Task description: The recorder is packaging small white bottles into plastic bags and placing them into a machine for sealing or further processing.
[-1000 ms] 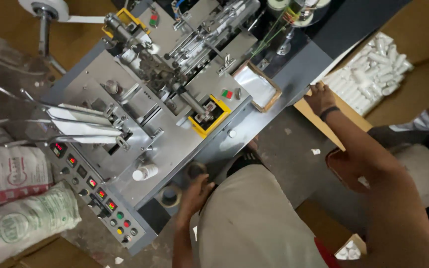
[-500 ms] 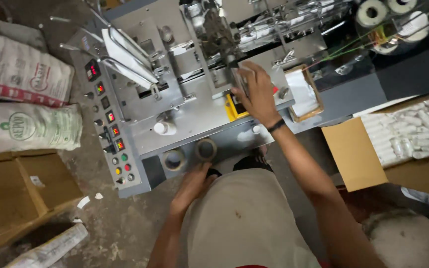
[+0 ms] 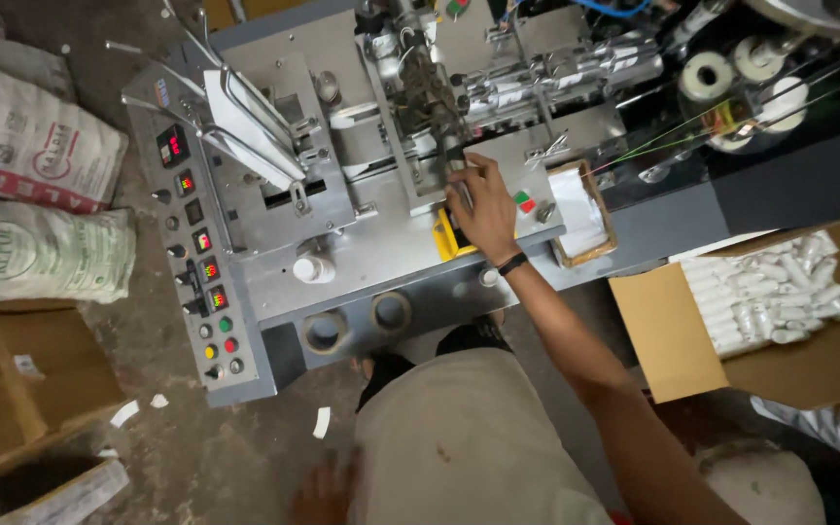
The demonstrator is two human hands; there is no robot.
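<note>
My right hand (image 3: 483, 209) reaches onto the grey metal packing machine (image 3: 381, 258). Its fingers rest on a dark metal part in the middle of the mechanism, and the palm covers part of a yellow chute (image 3: 442, 238). A black band sits on that wrist. My left hand (image 3: 328, 491) is blurred at the bottom edge, beside my light trousers, with fingers apart and nothing in it. Just right of my right hand is a small wooden tray (image 3: 614, 228) holding white pieces.
A control panel (image 3: 201, 282) with red displays and coloured buttons runs down the machine's left side. Two tape rolls (image 3: 328, 331) lie on its front ledge. An open cardboard box (image 3: 653, 331) of white packets stands right. Sacks (image 3: 36, 253) and cartons (image 3: 21, 379) lie left.
My view has shifted down and right. My right hand stays on the machine's middle, and my left hand has dropped from the front ledge to my thigh.
</note>
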